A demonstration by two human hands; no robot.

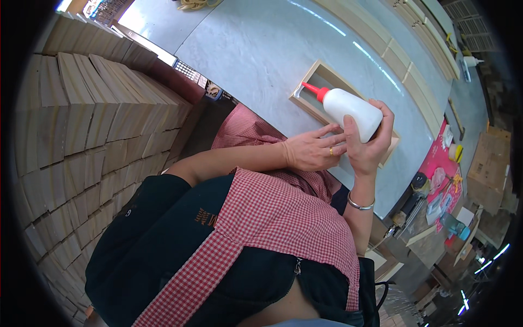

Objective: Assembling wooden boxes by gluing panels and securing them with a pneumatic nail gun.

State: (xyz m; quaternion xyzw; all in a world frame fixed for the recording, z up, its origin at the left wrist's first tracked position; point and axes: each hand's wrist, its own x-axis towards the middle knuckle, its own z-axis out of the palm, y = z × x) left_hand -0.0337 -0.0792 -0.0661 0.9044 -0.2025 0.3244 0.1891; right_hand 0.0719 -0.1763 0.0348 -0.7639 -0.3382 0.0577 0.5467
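My right hand (pixel 372 133) is wrapped round a white squeeze bottle (pixel 351 111) with a red pointed nozzle (pixel 315 90). The bottle lies tilted over a shallow wooden box (pixel 317 70), its tip close to the box's left end. White glue (pixel 298 91) shows along that end. My left hand (pixel 316 148), with a ring on one finger, rests at the near side wall of the box, fingers curled over it and thumb out of sight. Part of the box is hidden under the bottle and my hands.
The box sits on a pale grey table (pixel 234 60). Long wooden strips (pixel 400 54) lie along its far side. Stacked wooden boards (pixel 81 109) rise at my left. To the right are a pink sheet (pixel 436 158), a yellow tape roll (pixel 456 152) and a blue-capped bottle (pixel 455 226).
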